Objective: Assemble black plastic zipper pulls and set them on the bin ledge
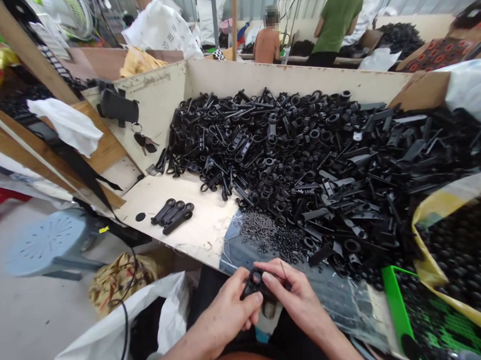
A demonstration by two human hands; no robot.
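Observation:
My left hand (235,305) and my right hand (285,286) come together just over the table's front edge. Between them is a black plastic part (255,281) with a rounded, ring-like end; the fingers cover most of it. Both hands are closed on this part. Beyond the hands lie small dark pellet-like pieces (260,230) on a dark sheet (236,245). To the left, several black ring-ended plastic pieces (173,212) rest side by side on the pale board. A large heap of black plastic parts (262,140) fills the back of the table.
A yellow-rimmed bag of black balls (464,248) stands at right beside a green tray (394,295). Left are a blue stool (51,240), a white sack (99,335) and a hanging cable (125,323). Keys (144,142) hang on the side board. Other people (339,19) are behind.

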